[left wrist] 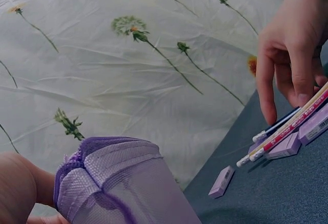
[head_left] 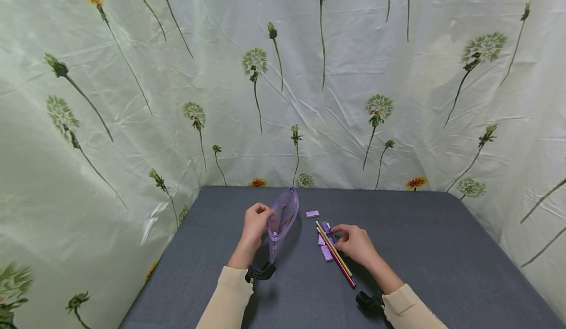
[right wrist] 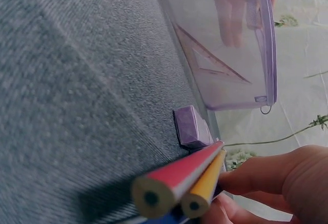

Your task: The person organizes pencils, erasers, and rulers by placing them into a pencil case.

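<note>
Red, yellow pencils (head_left: 336, 254) just beside right hand (head_left: 354, 244); pouch (head_left: 285, 213) in left hand (head_left: 256, 222).

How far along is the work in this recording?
Done: the pouch looks open, with a triangle inside. In hand: the left hand holds the pouch; the right hand appears to pinch a blue pencil. Probably left: the red pencil, yellow pencil and purple blocks, all outside the pouch.

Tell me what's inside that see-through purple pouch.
A triangular ruler shows through the sheer purple pouch. Anything behind its purple trim is covered, so I can't tell.
</note>
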The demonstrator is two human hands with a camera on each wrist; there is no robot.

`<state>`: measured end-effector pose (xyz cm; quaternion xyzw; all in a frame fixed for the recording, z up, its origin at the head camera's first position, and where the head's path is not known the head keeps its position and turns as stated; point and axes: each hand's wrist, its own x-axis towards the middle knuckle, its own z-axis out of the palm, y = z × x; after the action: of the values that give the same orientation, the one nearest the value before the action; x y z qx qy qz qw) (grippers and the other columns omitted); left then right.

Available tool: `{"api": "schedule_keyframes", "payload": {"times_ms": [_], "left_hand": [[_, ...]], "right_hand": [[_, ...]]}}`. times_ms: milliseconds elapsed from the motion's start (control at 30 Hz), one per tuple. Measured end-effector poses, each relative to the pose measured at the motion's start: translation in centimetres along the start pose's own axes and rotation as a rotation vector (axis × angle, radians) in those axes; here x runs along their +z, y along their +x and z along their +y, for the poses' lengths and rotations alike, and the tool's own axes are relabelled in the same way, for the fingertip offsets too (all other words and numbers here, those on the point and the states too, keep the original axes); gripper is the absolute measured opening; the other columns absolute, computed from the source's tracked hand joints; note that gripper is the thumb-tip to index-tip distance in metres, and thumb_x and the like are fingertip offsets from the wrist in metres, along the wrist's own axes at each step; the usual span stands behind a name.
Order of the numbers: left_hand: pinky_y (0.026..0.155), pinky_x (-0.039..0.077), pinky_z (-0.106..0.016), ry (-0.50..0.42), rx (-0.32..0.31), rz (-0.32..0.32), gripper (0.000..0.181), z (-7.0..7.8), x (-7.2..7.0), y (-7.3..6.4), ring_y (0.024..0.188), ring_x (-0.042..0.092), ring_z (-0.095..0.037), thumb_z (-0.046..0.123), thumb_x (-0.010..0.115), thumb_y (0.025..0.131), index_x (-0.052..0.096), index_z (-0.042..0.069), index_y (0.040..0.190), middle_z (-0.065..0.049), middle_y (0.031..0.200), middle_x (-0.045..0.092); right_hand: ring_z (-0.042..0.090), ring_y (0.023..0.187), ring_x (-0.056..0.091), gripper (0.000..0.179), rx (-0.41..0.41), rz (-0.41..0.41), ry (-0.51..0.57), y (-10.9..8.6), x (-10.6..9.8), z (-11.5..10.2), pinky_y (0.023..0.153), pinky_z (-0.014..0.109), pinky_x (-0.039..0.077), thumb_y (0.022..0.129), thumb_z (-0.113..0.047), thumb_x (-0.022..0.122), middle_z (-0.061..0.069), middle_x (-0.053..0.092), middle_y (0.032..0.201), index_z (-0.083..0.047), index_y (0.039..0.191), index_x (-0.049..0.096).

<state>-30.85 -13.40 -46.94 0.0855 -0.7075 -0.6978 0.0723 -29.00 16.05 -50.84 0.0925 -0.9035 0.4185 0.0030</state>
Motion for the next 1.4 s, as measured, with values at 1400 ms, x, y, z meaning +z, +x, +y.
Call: {"api": "schedule_keyframes", "payload": {"times_ms": [1400], "left_hand": [[0.063, 0.053, -0.036, 0.011, 0.001, -0.056, 0.012, 0.0, 0.1, 0.0, 0.085, 0.053, -0.022, 0.01, 0.068, 0.091, 0.059, 0.004, 0.085, -0.008, 0.092, 0.057]], "right_hand": [[0.022, 0.071, 0.062, 0.03, 0.071, -0.061, 0.338, 1.1, -3.4, -1.5, 0.063, 0.038, 0.057, 0.093, -0.003, 0.067, 0.013, 0.07, 0.093, -0.001, 0.123, 0.069]]}}
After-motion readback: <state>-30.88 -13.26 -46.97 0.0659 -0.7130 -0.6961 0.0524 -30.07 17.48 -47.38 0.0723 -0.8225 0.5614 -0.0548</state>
